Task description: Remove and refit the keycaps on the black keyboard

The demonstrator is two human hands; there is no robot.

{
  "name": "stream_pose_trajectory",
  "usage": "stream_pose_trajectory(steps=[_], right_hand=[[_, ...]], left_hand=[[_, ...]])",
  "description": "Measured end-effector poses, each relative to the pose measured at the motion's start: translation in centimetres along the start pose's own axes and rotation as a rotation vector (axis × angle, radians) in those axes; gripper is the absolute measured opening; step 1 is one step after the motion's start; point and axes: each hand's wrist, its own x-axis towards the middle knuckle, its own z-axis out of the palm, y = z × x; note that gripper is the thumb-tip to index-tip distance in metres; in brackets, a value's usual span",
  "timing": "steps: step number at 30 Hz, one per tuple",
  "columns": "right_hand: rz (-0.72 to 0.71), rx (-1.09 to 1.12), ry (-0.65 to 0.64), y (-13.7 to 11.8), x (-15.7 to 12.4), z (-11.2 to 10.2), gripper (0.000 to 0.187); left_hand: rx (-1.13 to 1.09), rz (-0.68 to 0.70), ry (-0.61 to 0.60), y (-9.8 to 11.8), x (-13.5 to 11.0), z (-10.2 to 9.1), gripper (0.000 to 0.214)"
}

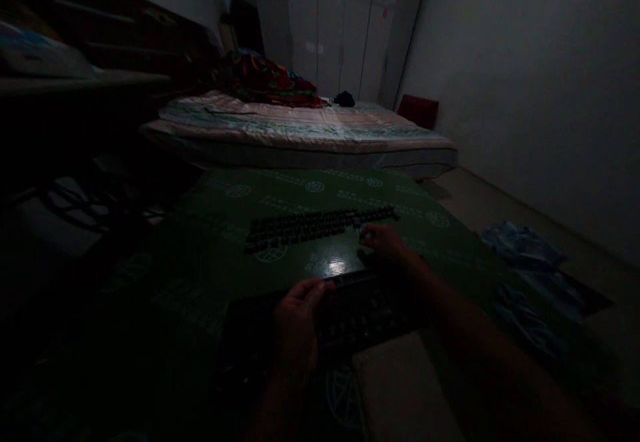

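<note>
A dark keyboard (pixel 370 315) lies on a green board printed with pale emblems (pixel 170 309). Part of its key area looks bare, but the dim light hides detail. My left hand (pixel 299 322) rests over the keyboard's middle, thumb and fingers closed together near its far edge; what they hold, if anything, is hidden. Beyond the keyboard, loose black keycaps (pixel 305 225) stand in several long rows. My right hand (pixel 383 241) reaches to the near edge of these rows at their right part, fingertips pinched at what looks like a keycap.
A pale flat slab or box (pixel 405 385) lies just in front of the keyboard. Behind the board is a bed (pixel 300 129) with a red patterned blanket (pixel 270 82). Crumpled cloth (pixel 523 245) lies on the right, and dark furniture (pixel 115 29) stands on the left.
</note>
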Motion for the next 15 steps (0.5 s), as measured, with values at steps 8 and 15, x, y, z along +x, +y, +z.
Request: stream_pose_trajectory(steps=[8, 15], right_hand=[[0.009, -0.111, -0.079, 0.1, 3.8, 2.4, 0.022], [0.014, -0.14, -0.112, 0.2, 4.9, 2.7, 0.024]], left_hand=[[0.023, -0.026, -0.018, -0.2, -0.1, -0.4, 0.02], [0.029, -0.06, -0.016, 0.0, -0.3, -0.4, 0.019]])
